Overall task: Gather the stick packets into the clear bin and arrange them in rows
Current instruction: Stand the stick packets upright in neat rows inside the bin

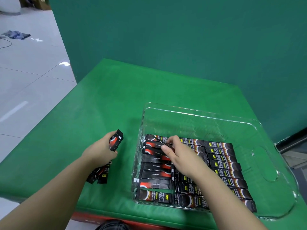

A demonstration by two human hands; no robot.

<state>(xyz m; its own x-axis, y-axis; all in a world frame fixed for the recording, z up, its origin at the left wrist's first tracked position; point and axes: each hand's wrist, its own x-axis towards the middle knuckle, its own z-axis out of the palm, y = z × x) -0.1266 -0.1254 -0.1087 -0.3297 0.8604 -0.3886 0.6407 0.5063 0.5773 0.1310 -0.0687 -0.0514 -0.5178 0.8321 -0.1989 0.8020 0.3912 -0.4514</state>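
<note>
We work on a table [106, 100] covered in bright green cloth, set against a darker green backdrop [182, 39]; pale floor tiles [29, 77] run off to the left, with a crumpled blue cloth [16, 34] lying far back on them. The clear bin [259, 128] sits on the right half of the table, its near wall close to the table's front edge and its right end near the right edge. Inside it, black stick packets [221, 165] lie flat in rows side by side across the near part of the floor, while the far strip of the bin floor shows bare. Our right hand [176, 155] reaches into the bin and pinches one packet [162, 142] between thumb and fingertips above the left row. Our left hand [101, 150] hovers over the table just left of the bin, fingers curled around a bundle of packets [116, 141]. Left and far of the bin the green cloth lies open
</note>
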